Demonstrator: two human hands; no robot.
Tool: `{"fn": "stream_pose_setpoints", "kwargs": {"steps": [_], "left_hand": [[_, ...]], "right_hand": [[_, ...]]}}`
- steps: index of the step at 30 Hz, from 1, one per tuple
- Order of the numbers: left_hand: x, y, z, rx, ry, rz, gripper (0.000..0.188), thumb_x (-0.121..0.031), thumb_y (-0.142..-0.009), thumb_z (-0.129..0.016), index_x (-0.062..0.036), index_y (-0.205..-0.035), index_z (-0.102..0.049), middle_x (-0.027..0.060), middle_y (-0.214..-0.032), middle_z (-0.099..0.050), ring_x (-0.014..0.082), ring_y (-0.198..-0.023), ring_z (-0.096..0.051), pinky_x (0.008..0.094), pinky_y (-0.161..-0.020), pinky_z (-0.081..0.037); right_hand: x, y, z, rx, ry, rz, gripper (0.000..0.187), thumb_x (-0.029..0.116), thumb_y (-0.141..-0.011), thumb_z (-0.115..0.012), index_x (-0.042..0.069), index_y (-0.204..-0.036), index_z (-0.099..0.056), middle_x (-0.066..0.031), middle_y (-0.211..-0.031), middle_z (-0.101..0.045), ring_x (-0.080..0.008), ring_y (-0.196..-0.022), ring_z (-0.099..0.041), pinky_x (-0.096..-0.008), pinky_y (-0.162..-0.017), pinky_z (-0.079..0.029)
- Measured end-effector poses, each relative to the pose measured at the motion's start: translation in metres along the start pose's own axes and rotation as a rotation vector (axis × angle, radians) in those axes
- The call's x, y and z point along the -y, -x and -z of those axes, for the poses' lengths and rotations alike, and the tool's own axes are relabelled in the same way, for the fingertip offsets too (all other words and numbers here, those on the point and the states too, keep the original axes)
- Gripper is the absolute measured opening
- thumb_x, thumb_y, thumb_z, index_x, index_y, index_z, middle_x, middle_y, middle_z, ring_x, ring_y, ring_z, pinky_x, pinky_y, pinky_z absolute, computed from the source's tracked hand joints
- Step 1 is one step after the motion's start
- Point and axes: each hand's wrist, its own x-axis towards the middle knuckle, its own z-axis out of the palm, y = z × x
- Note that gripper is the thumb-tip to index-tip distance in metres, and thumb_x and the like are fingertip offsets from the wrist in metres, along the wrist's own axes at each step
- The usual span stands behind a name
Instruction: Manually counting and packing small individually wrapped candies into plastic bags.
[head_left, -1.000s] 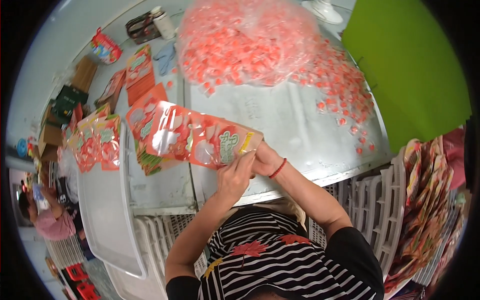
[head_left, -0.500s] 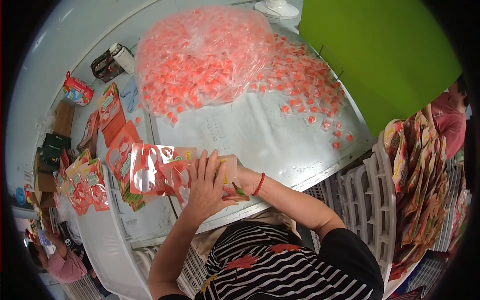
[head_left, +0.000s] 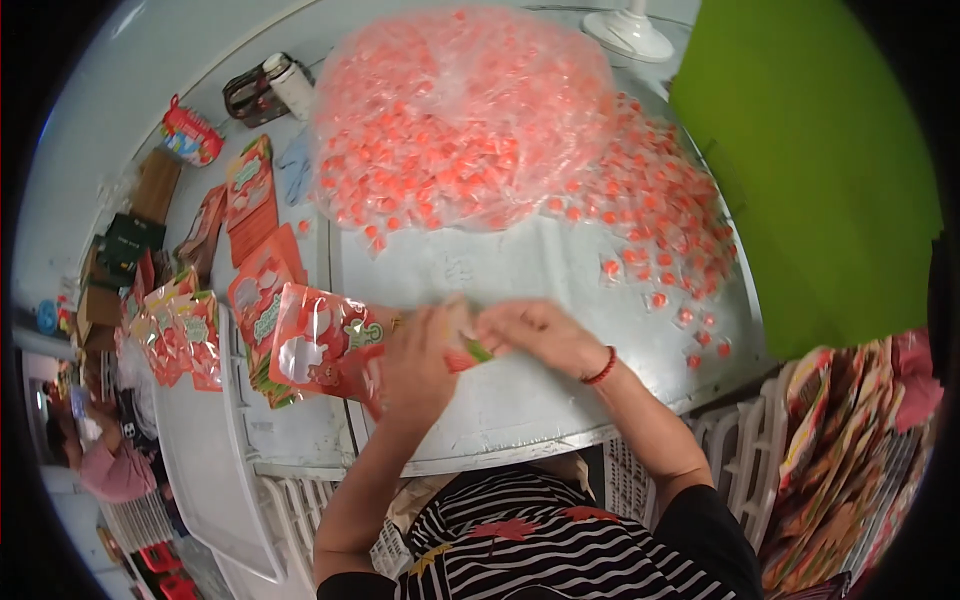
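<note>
My left hand (head_left: 418,365) is closed around a red candy pouch (head_left: 462,358), its fingers lying across the front. My right hand (head_left: 548,340), with a red bead bracelet at the wrist, has its fingers curled and pinched at the pouch's right end, by a green corner; motion smears the fingertips. Beside my left hand a shiny flat pouch (head_left: 318,345) lies over a stack of pouches (head_left: 262,300). Beyond my hands, a large clear bag (head_left: 450,120) bulges with wrapped red candies, and loose candies (head_left: 650,210) spread to its right.
More pouches (head_left: 185,325) sit by a white tray (head_left: 205,470) at the left. A bottle (head_left: 290,88) and dark bag (head_left: 250,98) stand at the back. A green panel (head_left: 810,180) borders the right, above crates of filled pouches (head_left: 840,450). A person (head_left: 115,470) is at far left.
My right hand has come from behind the pouch and moved right to its end, fingers now curled. My left hand still grips the pouch. The whole view has shifted slightly.
</note>
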Motion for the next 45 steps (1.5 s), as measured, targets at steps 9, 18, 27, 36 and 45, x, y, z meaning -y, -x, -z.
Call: {"fn": "stream_pose_setpoints", "kwargs": {"steps": [9, 18, 27, 36, 45], "left_hand": [[0.002, 0.013, 0.017, 0.026, 0.434, 0.283, 0.067, -0.013, -0.066, -0.079, -0.0039, -0.124, -0.046, 0.0176, -0.110, -0.058, 0.0361, -0.100, -0.058, 0.0401, -0.084, -0.048], [0.009, 0.019, -0.003, 0.097, 0.417, 0.322, 0.070, -0.015, -0.066, -0.080, -0.0045, -0.126, -0.044, 0.0166, -0.111, -0.058, 0.0355, -0.100, -0.058, 0.0405, -0.083, -0.048], [0.019, 0.017, 0.009, 0.078, 0.407, 0.330, 0.072, -0.016, -0.066, -0.081, -0.0047, -0.127, -0.044, 0.0169, -0.113, -0.058, 0.0358, -0.102, -0.058, 0.0409, -0.085, -0.048], [0.038, 0.037, 0.011, 0.062, 0.403, 0.448, 0.073, -0.017, -0.066, -0.079, -0.0047, -0.129, -0.043, 0.0182, -0.116, -0.056, 0.0368, -0.105, -0.056, 0.0421, -0.088, -0.047], [0.038, 0.038, 0.009, 0.028, 0.443, 0.448, 0.072, -0.018, -0.066, -0.079, -0.0053, -0.127, -0.044, 0.0179, -0.113, -0.057, 0.0362, -0.103, -0.057, 0.0433, -0.088, -0.047]], "right_hand": [[0.000, -0.104, 0.103, -0.571, 1.856, 0.381, 0.035, 0.018, -0.087, -0.057, 0.007, -0.120, -0.055, -0.0176, -0.116, -0.056, -0.0334, -0.112, -0.053, -0.0431, -0.096, -0.042], [0.003, -0.102, 0.160, -0.681, 1.918, 0.334, 0.035, 0.027, -0.091, -0.046, 0.007, -0.119, -0.054, -0.0165, -0.116, -0.059, -0.0306, -0.119, -0.049, -0.0457, -0.096, -0.035], [0.021, -0.119, 0.203, -0.595, 1.934, 0.097, 0.043, 0.038, -0.091, -0.045, 0.004, -0.115, -0.057, -0.0145, -0.117, -0.060, -0.0328, -0.119, -0.050, -0.0446, -0.102, -0.034], [0.071, -0.090, 0.252, -0.748, 1.992, -0.300, 0.039, 0.039, -0.092, -0.045, 0.008, -0.107, -0.064, -0.0193, -0.105, -0.066, -0.0330, -0.098, -0.063, -0.0551, -0.103, -0.029], [0.122, -0.100, 0.326, -0.529, 1.224, -0.251, 0.046, 0.044, -0.086, -0.056, 0.008, -0.113, -0.062, -0.0130, -0.107, -0.065, -0.0264, -0.098, -0.060, -0.0433, -0.092, -0.044]]}}
